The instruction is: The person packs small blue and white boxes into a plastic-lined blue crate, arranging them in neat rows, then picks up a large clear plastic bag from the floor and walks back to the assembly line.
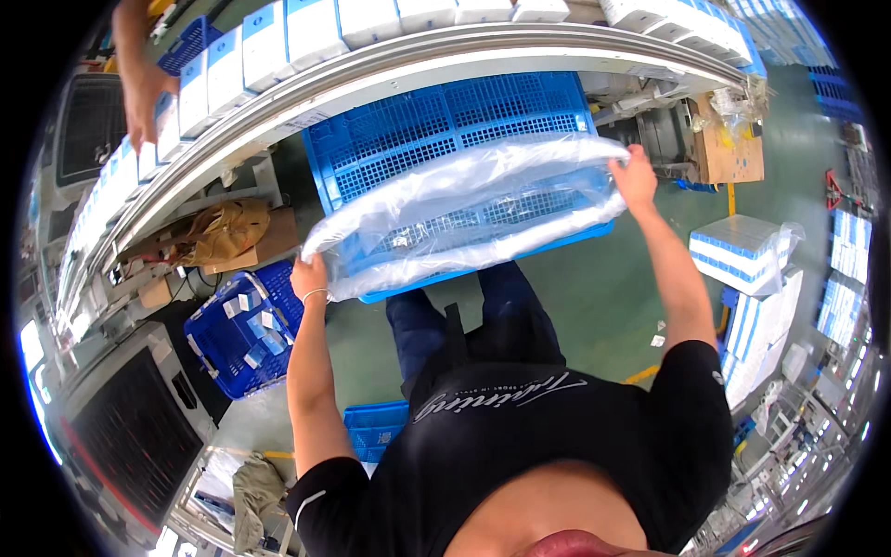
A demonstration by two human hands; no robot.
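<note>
Stretched between my two hands is a clear plastic bag (483, 167), its mouth spread wide and its rim gathered into thick folds. The left end of the rim is gripped by my left hand (309, 277), fingers closed on it. At the other end my right hand (634, 178) pinches the rim. Under the bag sits a large blue plastic crate (399, 121) with mesh walls and floor; its grid shows through the film. The crate's near edge lies just in front of my legs.
Beyond the crate runs a conveyor rail (445, 48) lined with white-and-blue boxes (265, 45). Another person's hand (146, 97) reaches to them at far left. A blue basket (223, 325) with small boxes stands left; wrapped box stacks (742, 255) stand right. Behind me is another blue crate (374, 429).
</note>
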